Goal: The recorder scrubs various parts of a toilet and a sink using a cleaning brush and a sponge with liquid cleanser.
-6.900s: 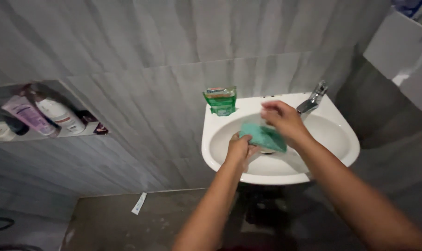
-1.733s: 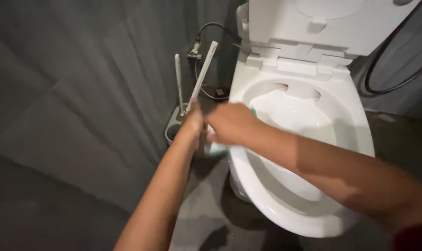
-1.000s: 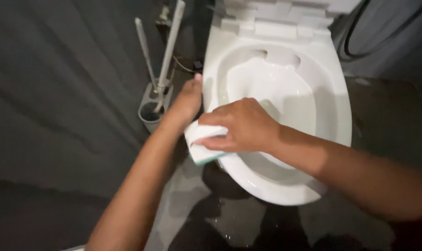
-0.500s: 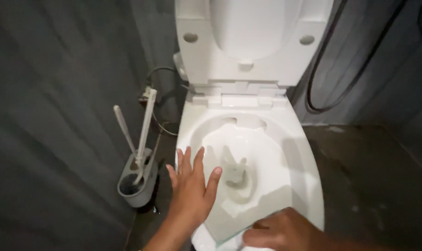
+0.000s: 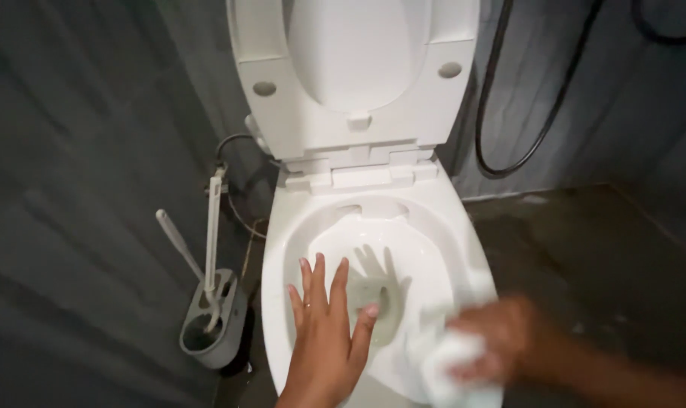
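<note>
A white toilet bowl (image 5: pixel 297 227) fills the middle of the head view, its seat and lid (image 5: pixel 358 68) raised against the tank. My left hand (image 5: pixel 324 325) hovers flat over the left side of the bowl, fingers spread, holding nothing. My right hand (image 5: pixel 501 344) is blurred at the bowl's front right rim, closed on a white and pale green cloth (image 5: pixel 452 370) that presses against the rim.
A grey holder (image 5: pixel 211 329) with two white brushes stands on the floor left of the toilet. A black hose (image 5: pixel 501 136) loops down the grey tiled wall on the right. Dark wet floor (image 5: pixel 599 249) lies to the right.
My right hand and the cloth slid from the bowl's front to its front right rim. My left hand stayed spread over the bowl. The view dropped lower and closer to the bowl.
</note>
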